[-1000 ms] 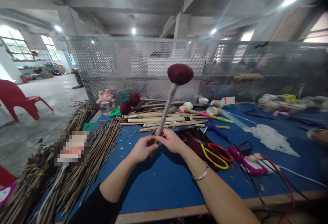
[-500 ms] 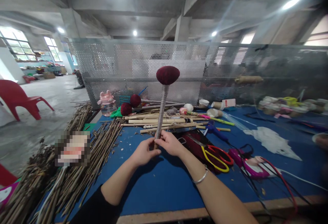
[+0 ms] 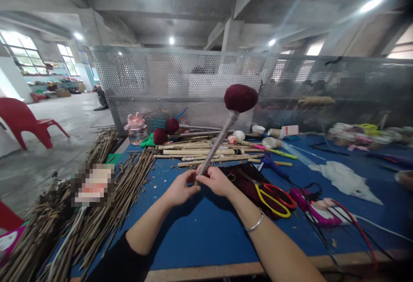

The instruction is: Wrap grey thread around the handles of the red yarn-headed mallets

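A stick wrapped in pale grey strip [image 3: 217, 146], with a dark red cloth-covered round head [image 3: 241, 98], leans to the right above the table. My right hand [image 3: 217, 182] is closed round its lower part. At the bottom end my left hand [image 3: 181, 189] has curled fingers and thumb on the stick; the very tip is partly hidden between the hands. Two similar dark red heads [image 3: 160, 136] on wrapped sticks lie at the back of the table. Scissors [image 3: 272, 200] with red and yellow handles rest on dark red cloth [image 3: 238, 179], right of my right hand.
Dry stalks [image 3: 112, 204] cover the left side of the blue table [image 3: 193, 239]. Bare wooden sticks [image 3: 206, 152] lie behind my hands. To the right are a blue glue gun [image 3: 272, 166], cables, a purple-and-white device [image 3: 322, 211] and crumpled plastic [image 3: 346, 181]. A perforated metal screen [image 3: 129, 80] stands behind.
The wrapped stick has tilted to the right, its red head swinging right and its lower end staying between my hands. Both hands have stayed nearly in place.
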Demonstrator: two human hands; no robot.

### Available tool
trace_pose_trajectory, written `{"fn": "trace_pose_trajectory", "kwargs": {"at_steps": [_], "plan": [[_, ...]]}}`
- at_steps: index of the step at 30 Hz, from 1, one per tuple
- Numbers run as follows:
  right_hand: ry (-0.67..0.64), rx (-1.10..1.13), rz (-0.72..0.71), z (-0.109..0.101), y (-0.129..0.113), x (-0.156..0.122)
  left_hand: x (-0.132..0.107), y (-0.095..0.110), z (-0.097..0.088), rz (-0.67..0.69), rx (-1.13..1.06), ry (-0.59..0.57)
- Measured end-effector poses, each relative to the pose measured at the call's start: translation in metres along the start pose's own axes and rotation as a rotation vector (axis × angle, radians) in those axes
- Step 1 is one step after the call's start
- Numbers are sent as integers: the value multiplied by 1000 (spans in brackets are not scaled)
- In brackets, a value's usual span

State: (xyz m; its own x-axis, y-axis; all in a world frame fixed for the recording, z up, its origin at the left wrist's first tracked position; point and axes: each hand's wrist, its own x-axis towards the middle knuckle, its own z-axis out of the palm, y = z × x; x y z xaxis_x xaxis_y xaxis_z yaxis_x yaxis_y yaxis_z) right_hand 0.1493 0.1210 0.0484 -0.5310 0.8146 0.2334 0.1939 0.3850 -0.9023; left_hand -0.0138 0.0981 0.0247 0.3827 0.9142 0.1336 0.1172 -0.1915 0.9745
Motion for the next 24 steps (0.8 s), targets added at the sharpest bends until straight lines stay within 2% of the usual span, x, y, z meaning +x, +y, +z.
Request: {"fn": "trace_pose_trajectory", "kwargs": {"at_steps": [2,4,6,11,13,15,18,19,21,24], "plan": [[41,-74,-5,1,-2,0,0,-4,3,33,187,152],[75,-132,-3,0,-3,0,1,-6,4,13,296,216],[87,-150,-4,-1,-3,0,1,-6,4,-13,283,189],[-15,-35,-4,-3,-1,-1,3,-4,1,-11,-18,18],[-3,-53,-5,-2,-1,0,4,-6,2,-7,-64,-11],[42,-100,-10,0,0,0,4,-7,5,26,13,49],[89,-136,-22,2,0,1,4,-9,10,72,209,229],[91,-140,-24,3,0,1,4,-10,11,67,243,253],[78,-137,-22,2,-1,1,4,-9,9,43,236,213],[30,-117,-21,0,-2,0,4,-6,1,20,135,32]]}}
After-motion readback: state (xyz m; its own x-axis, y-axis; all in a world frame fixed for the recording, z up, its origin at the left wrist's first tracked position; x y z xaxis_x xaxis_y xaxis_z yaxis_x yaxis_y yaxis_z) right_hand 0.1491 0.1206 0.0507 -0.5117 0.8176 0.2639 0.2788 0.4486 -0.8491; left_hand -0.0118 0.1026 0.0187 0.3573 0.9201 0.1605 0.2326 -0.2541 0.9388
